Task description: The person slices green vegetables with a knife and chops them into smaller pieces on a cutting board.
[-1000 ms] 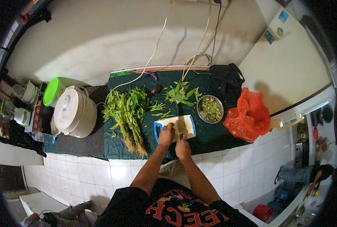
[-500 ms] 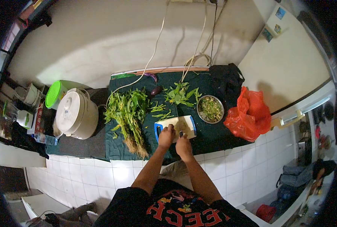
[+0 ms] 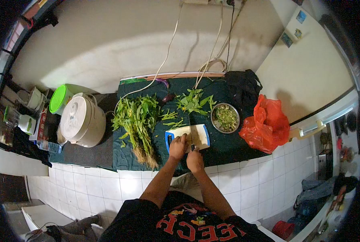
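Note:
My right hand is closed around the dark handle of a knife, whose thin blade points away from me over the cutting board. The white cutting board has blue ends and lies near the table's front edge. On its left half rests my left hand, fingers curled down beside the blade; whatever they press on is hidden. Cut green stems and a small pile of leaves lie just beyond the board. To its right stands a metal bowl of chopped greens.
A large bunch of rooted leafy greens lies to the left. Behind it is a purple eggplant. A red plastic bag and a black bag are on the right. The rice cooker stands far left; a white cord hangs over the table.
My right hand and the knife have drawn slightly toward me. My left hand stays at nearly the same spot on the board.

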{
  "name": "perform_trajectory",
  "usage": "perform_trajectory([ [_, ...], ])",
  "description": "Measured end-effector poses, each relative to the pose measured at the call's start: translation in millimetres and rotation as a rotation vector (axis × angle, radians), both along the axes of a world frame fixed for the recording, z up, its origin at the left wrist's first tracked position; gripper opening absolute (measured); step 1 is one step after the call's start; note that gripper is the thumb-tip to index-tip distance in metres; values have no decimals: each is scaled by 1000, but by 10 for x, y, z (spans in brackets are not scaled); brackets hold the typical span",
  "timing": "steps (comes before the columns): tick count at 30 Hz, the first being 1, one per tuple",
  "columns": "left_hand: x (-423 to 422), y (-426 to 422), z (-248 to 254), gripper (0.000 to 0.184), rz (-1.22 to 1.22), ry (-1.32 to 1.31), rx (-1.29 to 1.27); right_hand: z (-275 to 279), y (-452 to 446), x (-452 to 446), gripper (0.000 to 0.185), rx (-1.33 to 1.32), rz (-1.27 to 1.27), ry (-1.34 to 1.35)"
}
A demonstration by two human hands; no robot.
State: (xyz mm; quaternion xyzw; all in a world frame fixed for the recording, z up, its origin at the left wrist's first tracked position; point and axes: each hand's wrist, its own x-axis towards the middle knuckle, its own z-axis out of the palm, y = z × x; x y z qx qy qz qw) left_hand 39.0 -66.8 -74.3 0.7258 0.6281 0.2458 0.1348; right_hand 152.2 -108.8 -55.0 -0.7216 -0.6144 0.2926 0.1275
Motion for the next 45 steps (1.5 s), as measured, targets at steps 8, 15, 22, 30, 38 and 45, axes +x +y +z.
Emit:
perform_trajectory([
  [8,-65,-83,-152,43,-33,16,56,243,120,39,38,-29,38,42],
  [15,-145,-191,-170,45,-77,19,125,110,35,-20,35,-97,-87,64],
  [22,-190,-335,6,47,-103,99,46,84,-6,5,34,-34,94,5],
  [30,-244,-346,-70,53,-144,157,21,-51,64,-26,33,192,50,-104],
  [38,-283,-339,-205,54,-175,106,59,69,-65,-113,33,-30,-92,37],
  [45,-290,-359,-206,54,-154,153,43,96,-33,-83,33,31,62,7],
])
